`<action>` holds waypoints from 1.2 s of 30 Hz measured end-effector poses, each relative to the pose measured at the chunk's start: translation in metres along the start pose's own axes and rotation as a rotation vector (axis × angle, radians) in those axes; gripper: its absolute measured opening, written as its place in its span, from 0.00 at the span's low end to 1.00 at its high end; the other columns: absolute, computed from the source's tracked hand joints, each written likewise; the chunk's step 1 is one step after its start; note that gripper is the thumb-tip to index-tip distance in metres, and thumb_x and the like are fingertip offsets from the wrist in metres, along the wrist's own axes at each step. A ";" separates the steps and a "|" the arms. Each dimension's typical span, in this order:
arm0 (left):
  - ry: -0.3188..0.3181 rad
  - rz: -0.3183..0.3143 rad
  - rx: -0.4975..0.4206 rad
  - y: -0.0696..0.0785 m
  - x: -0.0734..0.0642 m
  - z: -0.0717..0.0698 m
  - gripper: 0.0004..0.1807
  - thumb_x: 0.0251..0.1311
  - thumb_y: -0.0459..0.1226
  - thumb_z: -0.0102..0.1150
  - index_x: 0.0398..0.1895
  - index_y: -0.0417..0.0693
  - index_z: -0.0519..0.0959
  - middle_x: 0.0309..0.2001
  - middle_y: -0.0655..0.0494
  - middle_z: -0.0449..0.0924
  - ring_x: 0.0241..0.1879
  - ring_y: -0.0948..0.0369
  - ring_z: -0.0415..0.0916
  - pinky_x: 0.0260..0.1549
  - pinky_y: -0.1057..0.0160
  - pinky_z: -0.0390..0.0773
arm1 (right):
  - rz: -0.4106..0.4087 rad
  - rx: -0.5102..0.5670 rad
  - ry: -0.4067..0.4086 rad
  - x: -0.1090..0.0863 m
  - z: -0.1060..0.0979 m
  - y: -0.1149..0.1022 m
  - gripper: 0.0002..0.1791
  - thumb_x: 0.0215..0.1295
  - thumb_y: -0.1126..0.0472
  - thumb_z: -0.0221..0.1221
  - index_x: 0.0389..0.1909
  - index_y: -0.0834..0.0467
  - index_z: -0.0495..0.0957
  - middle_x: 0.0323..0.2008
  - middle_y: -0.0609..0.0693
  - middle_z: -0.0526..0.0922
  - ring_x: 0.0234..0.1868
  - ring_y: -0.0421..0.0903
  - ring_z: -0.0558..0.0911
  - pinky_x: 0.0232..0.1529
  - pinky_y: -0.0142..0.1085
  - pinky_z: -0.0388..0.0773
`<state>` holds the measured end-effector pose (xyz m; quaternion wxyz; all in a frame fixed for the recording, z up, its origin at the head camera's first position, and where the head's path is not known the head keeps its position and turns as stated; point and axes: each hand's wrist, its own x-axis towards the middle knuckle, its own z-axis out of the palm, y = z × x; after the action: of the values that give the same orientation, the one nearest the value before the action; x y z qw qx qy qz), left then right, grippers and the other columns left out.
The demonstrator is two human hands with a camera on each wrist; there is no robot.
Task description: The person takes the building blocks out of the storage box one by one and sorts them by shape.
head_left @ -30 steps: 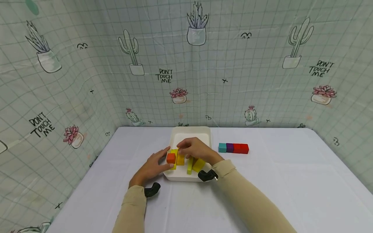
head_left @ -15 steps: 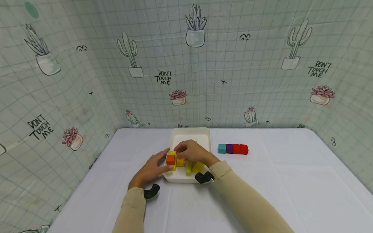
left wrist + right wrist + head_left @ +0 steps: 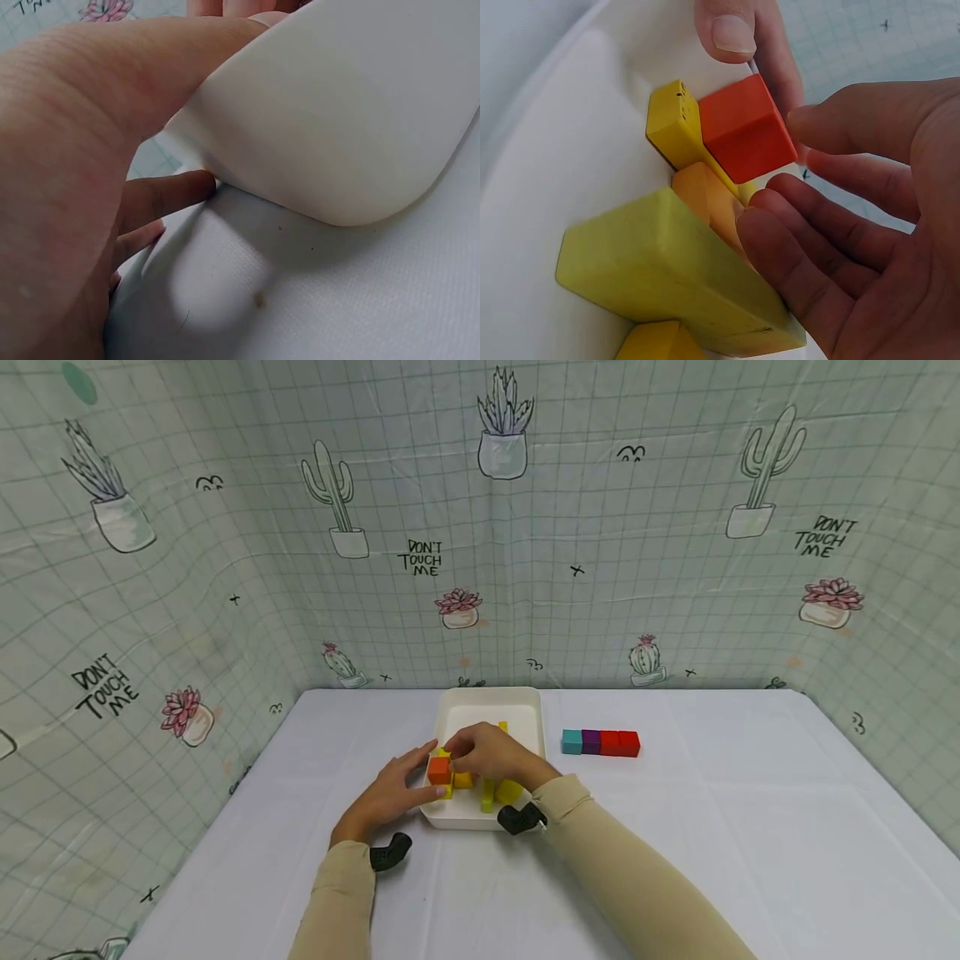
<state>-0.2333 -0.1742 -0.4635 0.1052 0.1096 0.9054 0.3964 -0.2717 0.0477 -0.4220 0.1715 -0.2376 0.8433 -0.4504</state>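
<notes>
Right hand (image 3: 495, 753) arches at lower centre of the frame, fingers bent beside an orange-red cube (image 3: 439, 771) in a white tray (image 3: 467, 819); whether it grips, I can't tell. Left hand (image 3: 385, 795) spreads loosely at the tray's left edge.

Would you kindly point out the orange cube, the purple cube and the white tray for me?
Orange cube (image 3: 439, 772): head view, on its face toward the person.
Purple cube (image 3: 591, 747): head view, on its near face.
White tray (image 3: 465, 822): head view, on its near wall.
</notes>
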 end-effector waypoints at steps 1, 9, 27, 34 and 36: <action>-0.001 0.004 -0.001 0.001 0.000 0.000 0.47 0.56 0.62 0.65 0.79 0.70 0.57 0.79 0.54 0.52 0.77 0.38 0.37 0.66 0.26 0.42 | 0.001 0.000 -0.003 0.000 0.000 0.000 0.16 0.67 0.63 0.63 0.54 0.60 0.82 0.44 0.48 0.83 0.38 0.48 0.81 0.38 0.35 0.83; -0.010 0.037 0.000 0.002 -0.001 -0.001 0.48 0.56 0.61 0.65 0.79 0.66 0.57 0.79 0.52 0.52 0.77 0.38 0.37 0.67 0.27 0.41 | -0.005 -0.034 -0.022 0.000 0.002 -0.001 0.18 0.66 0.62 0.64 0.56 0.59 0.82 0.44 0.47 0.85 0.39 0.45 0.81 0.42 0.35 0.82; -0.009 0.026 0.008 -0.001 -0.002 0.000 0.48 0.55 0.62 0.65 0.79 0.71 0.57 0.79 0.54 0.51 0.77 0.38 0.37 0.65 0.24 0.43 | -0.007 -0.141 -0.028 0.003 0.007 -0.004 0.15 0.67 0.61 0.64 0.53 0.60 0.84 0.41 0.46 0.85 0.37 0.43 0.80 0.40 0.32 0.81; -0.008 0.030 0.002 0.001 -0.002 -0.001 0.48 0.55 0.60 0.65 0.79 0.70 0.57 0.79 0.54 0.52 0.77 0.38 0.36 0.66 0.25 0.42 | -0.019 -0.155 0.007 0.003 0.007 -0.001 0.15 0.67 0.60 0.63 0.53 0.60 0.83 0.42 0.47 0.85 0.36 0.43 0.80 0.39 0.32 0.80; -0.010 0.024 0.000 0.001 -0.002 0.000 0.48 0.55 0.60 0.65 0.79 0.69 0.57 0.79 0.54 0.52 0.77 0.38 0.36 0.66 0.25 0.41 | -0.011 -0.141 0.015 0.003 0.007 -0.001 0.16 0.67 0.60 0.63 0.54 0.60 0.83 0.43 0.47 0.84 0.35 0.43 0.80 0.38 0.33 0.81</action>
<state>-0.2316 -0.1743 -0.4622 0.1050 0.1227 0.9035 0.3970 -0.2700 0.0410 -0.4247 0.1454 -0.2504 0.8730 -0.3926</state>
